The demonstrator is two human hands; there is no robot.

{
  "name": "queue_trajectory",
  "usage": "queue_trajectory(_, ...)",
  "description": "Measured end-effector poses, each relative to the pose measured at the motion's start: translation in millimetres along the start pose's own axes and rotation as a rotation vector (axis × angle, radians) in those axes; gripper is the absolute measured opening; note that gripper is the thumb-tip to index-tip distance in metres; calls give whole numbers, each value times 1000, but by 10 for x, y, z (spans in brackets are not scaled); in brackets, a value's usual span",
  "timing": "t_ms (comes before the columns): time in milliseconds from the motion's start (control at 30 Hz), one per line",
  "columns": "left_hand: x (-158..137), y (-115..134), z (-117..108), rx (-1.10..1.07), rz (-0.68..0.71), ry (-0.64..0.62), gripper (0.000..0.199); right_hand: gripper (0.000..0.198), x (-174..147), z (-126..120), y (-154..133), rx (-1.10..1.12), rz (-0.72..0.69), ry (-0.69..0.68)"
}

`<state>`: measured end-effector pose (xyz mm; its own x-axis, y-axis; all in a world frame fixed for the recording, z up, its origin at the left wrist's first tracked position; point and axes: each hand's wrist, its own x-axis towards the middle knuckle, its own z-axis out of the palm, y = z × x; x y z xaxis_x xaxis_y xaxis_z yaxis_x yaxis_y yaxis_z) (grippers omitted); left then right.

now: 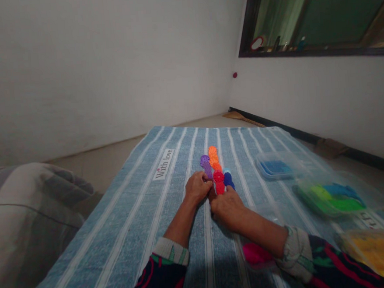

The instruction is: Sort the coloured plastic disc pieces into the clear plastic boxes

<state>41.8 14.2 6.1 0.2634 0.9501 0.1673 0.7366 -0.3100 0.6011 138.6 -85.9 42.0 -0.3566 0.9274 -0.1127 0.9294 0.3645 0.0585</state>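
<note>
A row of bright, bumpy, clay-like pieces lies on the striped blue cloth in the middle: a purple piece (205,164), an orange piece (213,156), a red piece (218,181) and a dark blue piece (229,181) with a pale blue bit behind it. My left hand (197,188) is closed, its fingertips bent at the lower end of the purple piece. My right hand (228,207) is curled just below the red and dark blue pieces. Something brown (211,193) shows between the two hands. What the fingers pinch is hidden.
On the right are a clear tub with blue material (275,166), a tub of green and blue material (337,198) and a yellow-orange one (380,253). A tub with pink material (257,253) sits under my right forearm. A fabric-covered shape (30,234) stands at left.
</note>
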Motion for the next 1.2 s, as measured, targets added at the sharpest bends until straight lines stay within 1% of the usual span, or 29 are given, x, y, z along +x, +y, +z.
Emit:
queue_trajectory(200,-33,7,-23,-21,-15,29,3,28,-24,-35,-11,14,13,-3)
queue_trajectory(367,-36,-20,-27,-85,2,21,4,31,-33,-47,-6,25,12,-5)
queue_trajectory(567,-18,-103,11,-213,27,-43,8,24,-21,-68,1,36,4,-40)
queue_trajectory(700,-25,-121,-4,-257,54,-91,8,28,-19,-52,0,32,8,-22)
queue_trajectory(833,-47,-101,-54,-261,96,-145,18,31,-17,-41,5,26,29,3)
queue_trajectory(967,-91,-75,-94,-244,140,-192,18,29,-25,-97,15,27,42,-44)
queue_trajectory(1200,-251,-35,-146,-185,187,-198,22,26,-53,-162,27,45,76,-22)
